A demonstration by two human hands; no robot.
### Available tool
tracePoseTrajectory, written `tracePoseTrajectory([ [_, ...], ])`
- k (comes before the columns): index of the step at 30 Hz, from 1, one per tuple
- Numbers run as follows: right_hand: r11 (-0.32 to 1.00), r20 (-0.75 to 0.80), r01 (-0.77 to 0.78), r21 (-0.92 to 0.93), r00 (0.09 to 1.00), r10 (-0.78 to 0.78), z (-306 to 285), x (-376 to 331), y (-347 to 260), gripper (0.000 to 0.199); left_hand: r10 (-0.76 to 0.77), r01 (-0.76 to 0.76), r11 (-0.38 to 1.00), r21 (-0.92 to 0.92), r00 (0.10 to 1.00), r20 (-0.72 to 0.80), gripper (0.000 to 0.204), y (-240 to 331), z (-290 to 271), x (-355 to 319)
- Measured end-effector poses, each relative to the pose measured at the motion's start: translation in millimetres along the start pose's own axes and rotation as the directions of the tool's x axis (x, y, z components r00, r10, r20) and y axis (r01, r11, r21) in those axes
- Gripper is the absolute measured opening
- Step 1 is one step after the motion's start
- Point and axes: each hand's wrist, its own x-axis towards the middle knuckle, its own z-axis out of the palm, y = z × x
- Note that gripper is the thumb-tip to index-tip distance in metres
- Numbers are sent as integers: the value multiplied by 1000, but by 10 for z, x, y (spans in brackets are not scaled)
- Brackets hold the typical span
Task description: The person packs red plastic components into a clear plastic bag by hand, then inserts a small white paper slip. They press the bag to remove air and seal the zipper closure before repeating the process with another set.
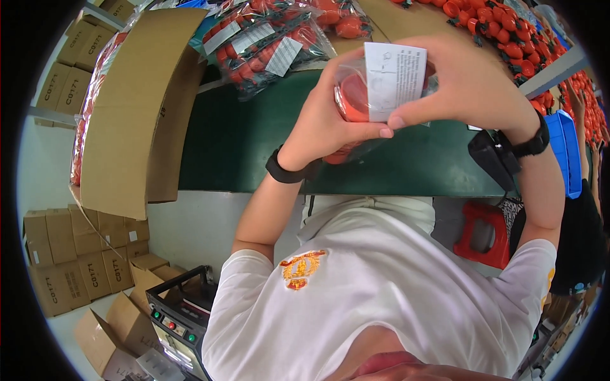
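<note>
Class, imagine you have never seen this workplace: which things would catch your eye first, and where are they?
First, the two hands, left hand and right hand, raised together over the green table, gripping a clear bag of orange parts with a white paper label. Next, the open cardboard box at the table's left end. Behind the hands lie more packed bags, and loose orange pieces crowd the far right.

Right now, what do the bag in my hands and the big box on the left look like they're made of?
Bag: thin clear plastic film, glossy, orange parts showing through; its white label looks like paper. Box: brown corrugated cardboard, matte, with folded flaps.
</note>
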Motion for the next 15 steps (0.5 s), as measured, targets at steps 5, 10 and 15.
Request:
tracePoseTrajectory([
  [5, 980, 17, -52, -192, 998, 57, -46, 154, 4, 36, -21, 24, 990, -142, 1000, 18, 105, -121, -42, 70],
  [10, 938, 13, -44, -343, 999, 52, -208, 271, -12, 32, -110, 124, 930, -345, 992, 62, 112, -238, -127, 105],
  [15, 988, 52, -5, -152, 999, 13, -407, 310, 200, 33, -236, 274, 935, -224, 954, 184, 128, -495, -194, -133],
])
